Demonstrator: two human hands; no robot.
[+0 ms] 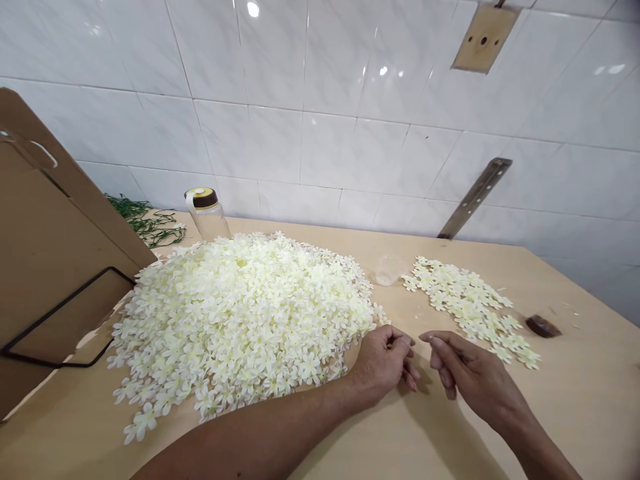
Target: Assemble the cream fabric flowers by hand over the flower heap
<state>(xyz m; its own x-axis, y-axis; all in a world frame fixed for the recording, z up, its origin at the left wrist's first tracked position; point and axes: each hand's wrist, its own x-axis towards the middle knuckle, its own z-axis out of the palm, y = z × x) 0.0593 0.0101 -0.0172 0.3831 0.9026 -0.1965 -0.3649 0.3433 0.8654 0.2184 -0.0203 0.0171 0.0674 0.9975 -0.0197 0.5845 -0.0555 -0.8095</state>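
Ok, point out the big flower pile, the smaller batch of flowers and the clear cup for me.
big flower pile [240,320], head view, middle of the heap.
smaller batch of flowers [470,308], head view, centre of the strip.
clear cup [389,270], head view, its side wall.

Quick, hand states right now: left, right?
Left hand: curled shut beside the heap of cream-white fabric flowers; contents cannot be told.
Right hand: fingertips pinched together, nothing visibly held.

Left hand [385,363] lies by the flower heap [240,313] (right hand [473,375] near).
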